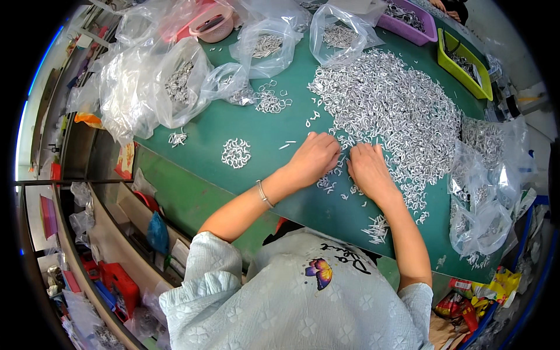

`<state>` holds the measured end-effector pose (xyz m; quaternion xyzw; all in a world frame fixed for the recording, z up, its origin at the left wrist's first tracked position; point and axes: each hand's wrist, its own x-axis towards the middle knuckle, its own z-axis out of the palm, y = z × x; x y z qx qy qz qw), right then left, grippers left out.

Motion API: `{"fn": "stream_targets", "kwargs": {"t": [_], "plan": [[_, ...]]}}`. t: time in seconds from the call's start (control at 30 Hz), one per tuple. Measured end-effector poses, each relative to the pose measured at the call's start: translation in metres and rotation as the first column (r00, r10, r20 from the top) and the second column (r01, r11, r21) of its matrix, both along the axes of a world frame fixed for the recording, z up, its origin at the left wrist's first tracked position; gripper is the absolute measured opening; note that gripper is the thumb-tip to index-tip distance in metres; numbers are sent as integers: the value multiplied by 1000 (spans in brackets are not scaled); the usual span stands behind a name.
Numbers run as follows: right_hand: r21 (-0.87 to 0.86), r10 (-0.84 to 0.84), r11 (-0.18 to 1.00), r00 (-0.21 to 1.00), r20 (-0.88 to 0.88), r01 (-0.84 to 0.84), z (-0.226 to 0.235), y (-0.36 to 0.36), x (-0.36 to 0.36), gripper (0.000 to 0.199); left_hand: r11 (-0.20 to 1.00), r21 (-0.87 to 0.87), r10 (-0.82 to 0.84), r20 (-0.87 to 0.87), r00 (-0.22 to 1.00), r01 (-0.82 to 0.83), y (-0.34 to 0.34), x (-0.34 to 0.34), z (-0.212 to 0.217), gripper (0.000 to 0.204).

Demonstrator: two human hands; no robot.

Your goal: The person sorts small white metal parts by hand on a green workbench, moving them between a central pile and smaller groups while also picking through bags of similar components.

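My left hand is closed with its fingers curled, at the near left edge of a large pile of small silvery curved metal pieces. Close beside it, my right hand is closed too, fingertips bent down toward the pieces. Whatever the fingers pinch is hidden beneath them. A few loose pieces lie under and between the two hands. Left of my left hand are two thin metal pins and a round cluster of joined-looking rings. Near my right forearm lies a small heap of straight pins.
Clear plastic bags of metal parts line the far side of the green table. A purple bin and a lime-green bin stand far right. Another filled bag sits at the right edge. Shelving runs along the left.
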<state>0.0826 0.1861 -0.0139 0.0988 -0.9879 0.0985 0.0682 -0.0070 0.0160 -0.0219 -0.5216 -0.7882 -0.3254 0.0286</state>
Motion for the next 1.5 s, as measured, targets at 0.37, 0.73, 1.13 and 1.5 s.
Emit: {"fn": "stream_targets", "kwargs": {"t": [0.37,0.73,1.13,1.5], "plan": [[-274,-33,960,995,94,57,21,12,4,12,980,46,184,172,968,-194,4,8,1,11],[-24,129,992,972,196,-127,44,31,108,14,961,-138,233,-51,971,-238,6,29,-5,7],[-583,-34,812,999,21,40,21,16,23,13,951,-194,237,-35,971,-239,15,30,-8,8],[-333,-8,943,999,37,20,-2,14,9,15,962,-128,247,20,969,-243,9,30,-6,9]]}}
